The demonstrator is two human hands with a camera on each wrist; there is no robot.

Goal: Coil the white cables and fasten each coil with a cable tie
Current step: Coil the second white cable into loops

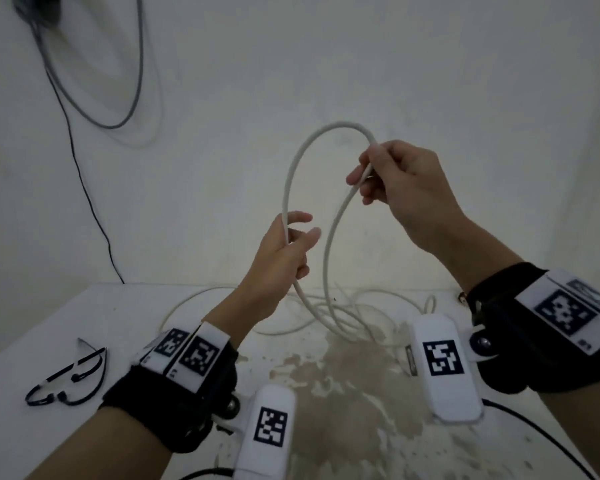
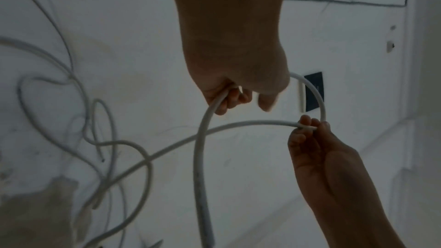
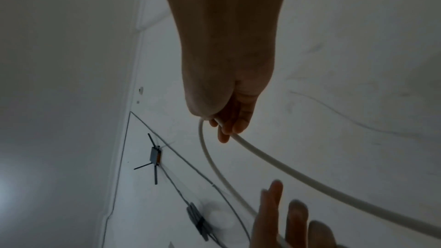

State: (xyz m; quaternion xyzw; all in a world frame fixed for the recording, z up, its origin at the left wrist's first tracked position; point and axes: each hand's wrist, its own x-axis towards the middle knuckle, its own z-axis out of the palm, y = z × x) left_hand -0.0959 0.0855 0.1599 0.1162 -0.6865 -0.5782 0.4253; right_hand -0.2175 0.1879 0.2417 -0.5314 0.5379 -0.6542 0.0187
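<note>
A thick white cable (image 1: pixel 291 161) is held up above the table in one large loop. My left hand (image 1: pixel 300 233) holds the loop's lower left side, with fingers curled round the cable (image 2: pixel 203 139) in the left wrist view. My right hand (image 1: pixel 364 181) pinches the loop's upper right side between thumb and fingertips, and shows doing so as the right hand (image 2: pixel 307 125) in the left wrist view. From there the cable (image 3: pixel 274 167) hangs down to the table. Black cable ties (image 1: pixel 66 379) lie on the table's left part.
More loose white cables (image 1: pixel 354 306) lie tangled on the white table (image 1: pixel 125 317) under the hands, beside a worn brownish patch (image 1: pixel 343 393). Grey and black wires (image 1: pixel 132 81) hang on the wall at the top left. A black lead (image 1: pixel 534 431) runs across the table's front right.
</note>
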